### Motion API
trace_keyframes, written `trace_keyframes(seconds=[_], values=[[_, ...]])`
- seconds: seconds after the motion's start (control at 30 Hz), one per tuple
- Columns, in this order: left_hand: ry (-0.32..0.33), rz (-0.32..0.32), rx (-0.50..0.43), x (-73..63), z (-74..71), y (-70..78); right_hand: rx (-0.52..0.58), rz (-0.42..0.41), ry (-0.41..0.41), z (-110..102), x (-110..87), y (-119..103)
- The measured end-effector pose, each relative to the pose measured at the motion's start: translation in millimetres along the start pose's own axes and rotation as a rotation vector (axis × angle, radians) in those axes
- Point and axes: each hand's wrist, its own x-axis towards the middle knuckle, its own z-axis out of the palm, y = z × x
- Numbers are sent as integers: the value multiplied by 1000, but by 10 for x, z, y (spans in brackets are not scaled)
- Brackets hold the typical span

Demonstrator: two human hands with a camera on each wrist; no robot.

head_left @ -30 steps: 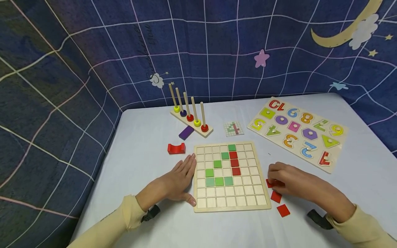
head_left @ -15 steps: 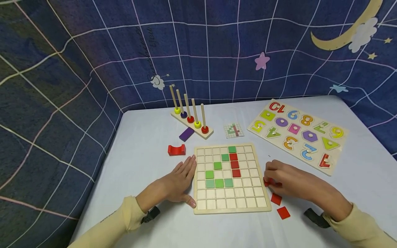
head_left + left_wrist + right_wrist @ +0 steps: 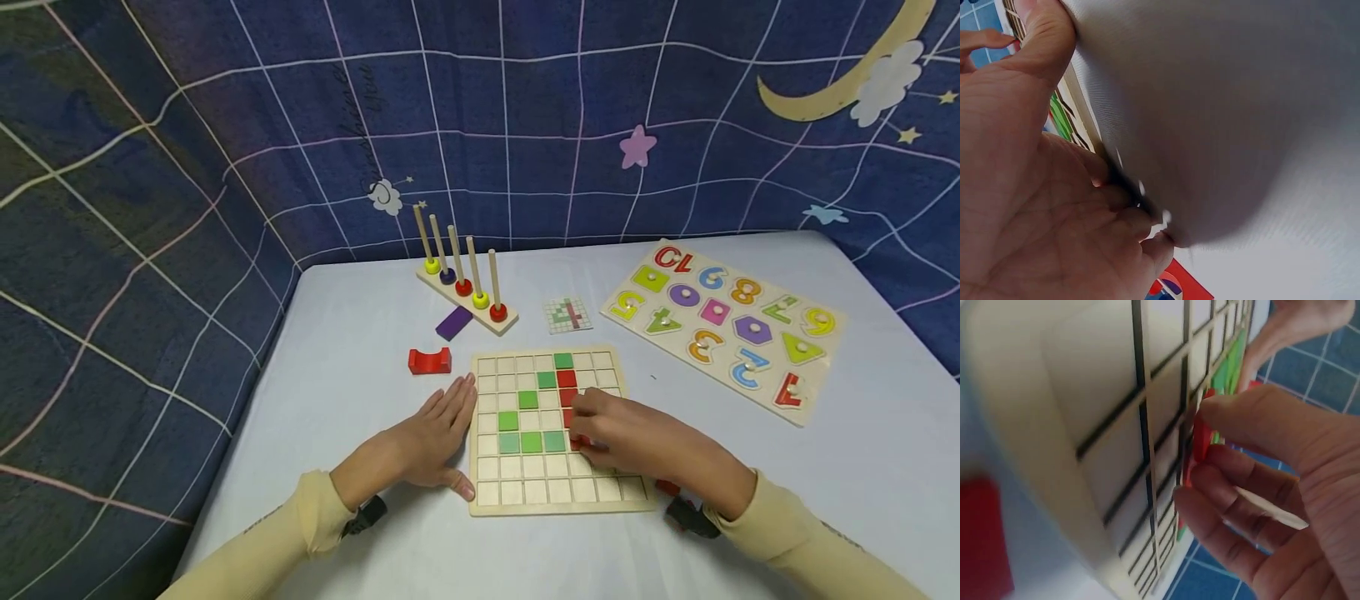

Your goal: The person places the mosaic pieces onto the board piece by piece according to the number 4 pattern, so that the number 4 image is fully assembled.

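Note:
A wooden grid board (image 3: 525,493) lies flat with green tiles (image 3: 530,442) and red tiles (image 3: 567,379) set in some of its cells. My left hand (image 3: 427,442) rests beside the board's left edge, its fingers straight and touching the frame. Over the right half of the board, my right hand (image 3: 637,429) pinches a red square tile (image 3: 1202,434) between thumb and fingertips. That tile is at the cell just right of the lowest green row, below the column of red tiles. Part of the board is hidden under the right hand.
A small pattern card (image 3: 567,315) lies behind the board. Further left stand a peg stacker (image 3: 468,296), a purple block (image 3: 453,322) and a red arch block (image 3: 430,361). A number puzzle (image 3: 723,329) lies at the right. A loose red tile (image 3: 985,540) lies off the board.
My right hand has picked up a red tile from right of the board and carried it left over the grid. My left hand has stayed at the board's edge.

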Motion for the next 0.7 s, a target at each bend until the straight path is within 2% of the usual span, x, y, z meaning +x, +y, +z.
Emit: trace_keyframes(seconds=[0.37,0.7], values=[[20,5,2,3,-4,-12,18,20,42,95,25,-19],[3,-1,-22,-4,-14,5,13,3,14,36,-44,-3]])
